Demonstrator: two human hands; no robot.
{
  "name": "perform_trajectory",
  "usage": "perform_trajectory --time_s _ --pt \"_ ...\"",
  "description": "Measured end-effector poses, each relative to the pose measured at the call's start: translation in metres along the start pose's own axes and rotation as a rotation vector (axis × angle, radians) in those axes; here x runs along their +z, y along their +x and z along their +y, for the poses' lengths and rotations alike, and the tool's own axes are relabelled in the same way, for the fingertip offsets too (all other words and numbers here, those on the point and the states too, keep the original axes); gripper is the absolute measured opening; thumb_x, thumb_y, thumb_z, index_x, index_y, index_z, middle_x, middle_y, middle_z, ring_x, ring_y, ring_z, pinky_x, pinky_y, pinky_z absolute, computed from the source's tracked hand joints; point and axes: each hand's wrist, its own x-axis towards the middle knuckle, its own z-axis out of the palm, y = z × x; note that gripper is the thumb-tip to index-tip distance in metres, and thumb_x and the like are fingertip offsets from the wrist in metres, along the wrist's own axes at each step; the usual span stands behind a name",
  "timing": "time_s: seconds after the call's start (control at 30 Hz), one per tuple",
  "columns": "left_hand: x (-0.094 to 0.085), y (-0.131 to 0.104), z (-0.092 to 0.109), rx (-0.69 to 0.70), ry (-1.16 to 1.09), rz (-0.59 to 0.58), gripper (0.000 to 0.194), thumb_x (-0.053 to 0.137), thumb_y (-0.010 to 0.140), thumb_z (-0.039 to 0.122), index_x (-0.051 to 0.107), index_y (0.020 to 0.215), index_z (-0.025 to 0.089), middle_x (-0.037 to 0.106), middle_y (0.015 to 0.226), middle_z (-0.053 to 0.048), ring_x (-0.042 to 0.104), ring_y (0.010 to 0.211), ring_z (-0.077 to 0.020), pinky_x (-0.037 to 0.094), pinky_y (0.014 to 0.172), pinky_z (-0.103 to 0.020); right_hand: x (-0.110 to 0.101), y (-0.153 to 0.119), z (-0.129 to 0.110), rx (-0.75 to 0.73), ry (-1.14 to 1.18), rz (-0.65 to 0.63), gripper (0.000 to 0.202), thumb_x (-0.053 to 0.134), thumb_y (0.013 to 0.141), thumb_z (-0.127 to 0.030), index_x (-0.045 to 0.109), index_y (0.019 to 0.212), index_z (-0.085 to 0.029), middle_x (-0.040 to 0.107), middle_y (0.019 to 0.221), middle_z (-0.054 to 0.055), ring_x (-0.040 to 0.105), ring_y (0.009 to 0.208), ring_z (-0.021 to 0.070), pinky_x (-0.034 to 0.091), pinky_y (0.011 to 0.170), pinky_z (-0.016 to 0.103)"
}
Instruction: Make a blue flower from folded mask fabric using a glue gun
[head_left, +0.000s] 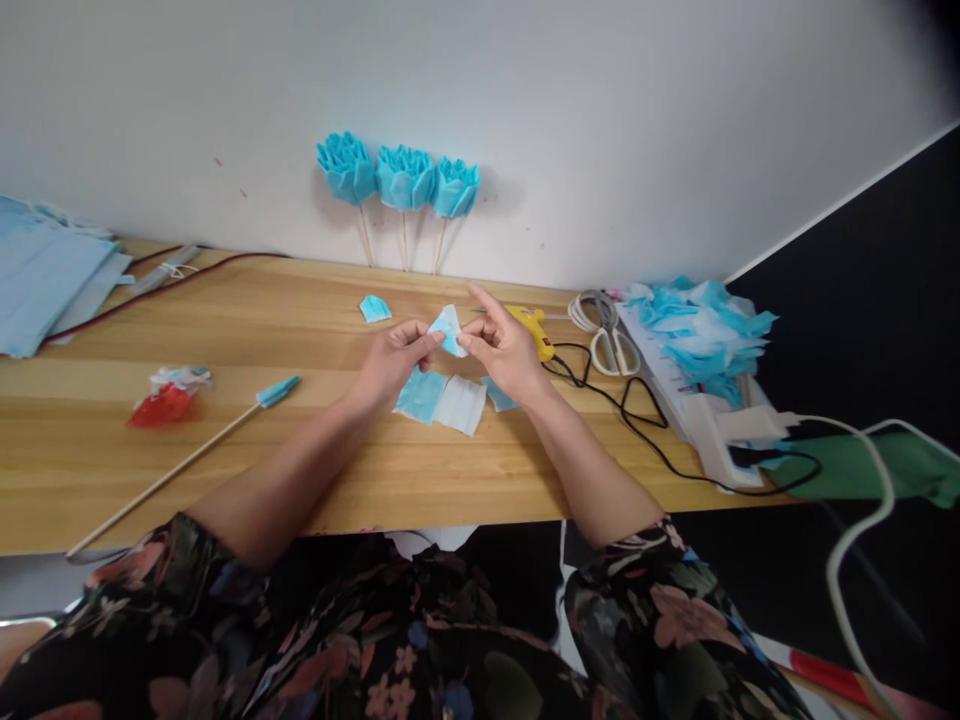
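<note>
Between both hands is a small blue-and-white fabric piece (pixel 448 328), partly folded. My left hand (pixel 396 352) pinches its left side, and my right hand (pixel 504 345) pinches its right side with the index finger raised. Below them on the table lie a blue square (pixel 420 396), a white square (pixel 459 405) and another blue piece (pixel 501 395) partly under my right hand. A folded blue piece (pixel 375 308) rests beyond my left hand. Just past my right hand is a yellow glue gun (pixel 534 330), partly hidden.
Three blue fabric flowers (pixel 406 178) on sticks lean against the wall. A stick with a blue tip (pixel 277 391) and red plastic packaging (pixel 166 400) lie left. Blue sheets (pixel 49 270) are stacked far left. Scissors (pixel 615 352), a black cord (pixel 626 410), blue scraps (pixel 701 330) and a power strip (pixel 712 440) occupy the right.
</note>
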Motion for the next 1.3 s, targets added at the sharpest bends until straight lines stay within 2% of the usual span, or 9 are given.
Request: perform_trajectory --time_s 0.23,0.37,0.53,0.63,0.77,0.93,1.1,1.2,1.3 --pt "-0.002 0.003 -0.001 -0.016 -0.085 0.022 0.027 0.073 0.079 0.031 0.055 0.063 0.018 0.051 0.053 0.003 0.042 0.050 -0.0081 0.032 0.053 -0.025 -0.003 0.000 -0.005 0.022 0.007 -0.067 0.073 0.056 0.087 -0.014 0.040 0.154 -0.037 0.079 0.098 -0.001 0.069 0.084 0.0173 0.059 0.091 0.043" --pt "-0.001 0.003 -0.002 -0.019 -0.079 0.031 0.028 0.073 0.079 0.031 0.055 0.063 0.018 0.050 0.052 0.004 0.041 0.049 -0.0077 0.030 0.052 -0.025 -0.005 -0.001 -0.007 0.048 -0.022 -0.040 0.073 0.056 0.087 -0.011 0.043 0.152 -0.039 0.079 0.101 0.000 0.072 0.088 0.0198 0.059 0.094 0.049" --pt "-0.001 0.002 0.000 -0.029 -0.071 0.035 0.031 0.073 0.081 0.031 0.053 0.061 0.018 0.049 0.052 0.003 0.040 0.049 -0.0074 0.031 0.053 -0.024 -0.011 0.000 -0.004 0.002 -0.086 0.044 0.065 0.062 0.086 -0.013 0.052 0.145 -0.039 0.076 0.111 0.002 0.072 0.101 0.0230 0.057 0.097 0.049" --pt "-0.001 0.003 0.001 -0.030 -0.078 0.034 0.031 0.074 0.080 0.031 0.053 0.060 0.018 0.049 0.051 0.004 0.040 0.048 -0.0072 0.030 0.052 -0.024 -0.014 0.003 -0.002 0.000 -0.075 0.145 0.052 0.069 0.085 -0.022 0.059 0.135 -0.032 0.077 0.099 0.002 0.072 0.093 0.0202 0.057 0.091 0.043" --pt "-0.001 0.002 0.000 -0.031 -0.072 0.007 0.033 0.076 0.077 0.034 0.053 0.060 0.018 0.050 0.050 0.003 0.040 0.048 -0.0073 0.028 0.052 -0.025 -0.015 0.007 0.000 0.003 -0.064 0.291 0.018 0.068 0.086 -0.038 0.069 0.093 -0.021 0.071 0.077 -0.001 0.066 0.072 0.0135 0.054 0.073 0.031" --pt "0.000 0.000 -0.002 -0.058 -0.030 -0.029 0.035 0.075 0.078 0.037 0.052 0.060 0.018 0.050 0.050 0.003 0.040 0.049 -0.0074 0.027 0.052 -0.024 -0.014 0.004 -0.004 -0.020 -0.024 0.300 0.034 0.057 0.094 -0.050 0.066 0.080 -0.020 0.063 0.064 -0.003 0.056 0.060 0.0091 0.047 0.062 0.025" --pt "0.001 -0.001 0.000 -0.071 -0.010 -0.041 0.034 0.074 0.078 0.037 0.053 0.060 0.018 0.050 0.051 0.004 0.039 0.049 -0.0072 0.025 0.051 -0.025 -0.013 0.002 -0.008 -0.022 -0.030 0.357 0.052 0.049 0.097 -0.058 0.055 0.060 -0.021 0.055 0.050 -0.003 0.052 0.050 0.0097 0.044 0.055 0.025" --pt "0.002 -0.002 0.001 -0.079 0.021 -0.028 0.031 0.074 0.077 0.037 0.055 0.062 0.018 0.050 0.052 0.004 0.038 0.049 -0.0068 0.026 0.051 -0.024 -0.013 0.003 -0.007 -0.038 -0.050 0.336 0.050 0.053 0.095 -0.058 0.060 0.063 -0.020 0.064 0.058 0.000 0.060 0.057 0.0117 0.051 0.062 0.028" --pt "0.003 -0.002 0.002 -0.098 0.060 -0.022 0.027 0.075 0.076 0.036 0.058 0.066 0.018 0.049 0.052 0.005 0.037 0.049 -0.0067 0.027 0.051 -0.024 -0.013 0.004 -0.006 -0.054 -0.032 0.255 0.033 0.063 0.090 -0.053 0.070 0.088 -0.021 0.077 0.083 0.003 0.071 0.078 0.0152 0.058 0.080 0.033"
